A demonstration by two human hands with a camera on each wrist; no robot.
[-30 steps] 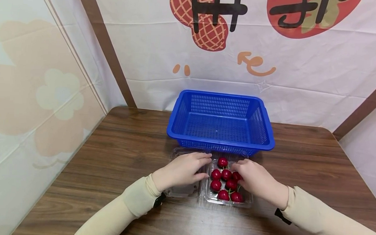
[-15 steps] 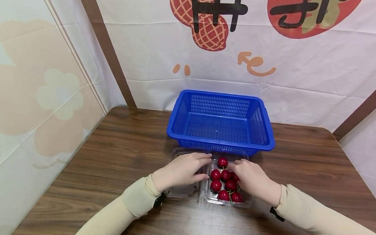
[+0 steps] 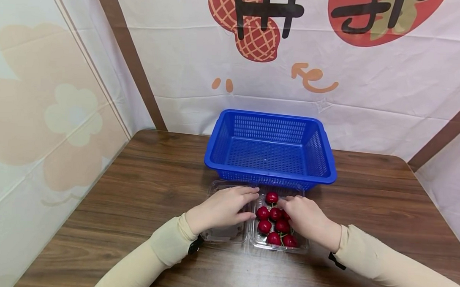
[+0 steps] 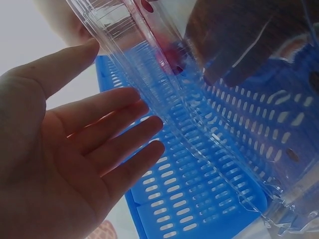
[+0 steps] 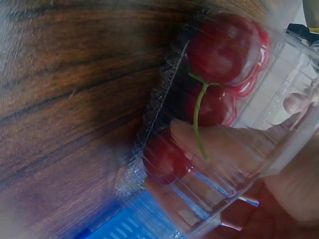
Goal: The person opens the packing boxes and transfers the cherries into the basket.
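Fingers [image 3: 247, 190] of the left hand [image 3: 222, 208] lie straight on the clear clamshell lid [image 3: 227, 232], while the right hand [image 3: 307, 218], at three o'clock, covers some cherries [image 3: 271, 197], its grasp hidden.

R hand [image 3: 307, 218] covers some cherries [image 3: 274, 219] (grip unclear); wrist views blurred, basket [image 4: 199, 194] cropped

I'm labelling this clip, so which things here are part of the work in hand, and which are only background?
In use:
- cherries in the clear plastic box
- left hand, flat on the open lid
- right hand, fingers among the cherries
- blue basket, just behind the box; probably involved

Background:
- wooden table
- printed cloth backdrop
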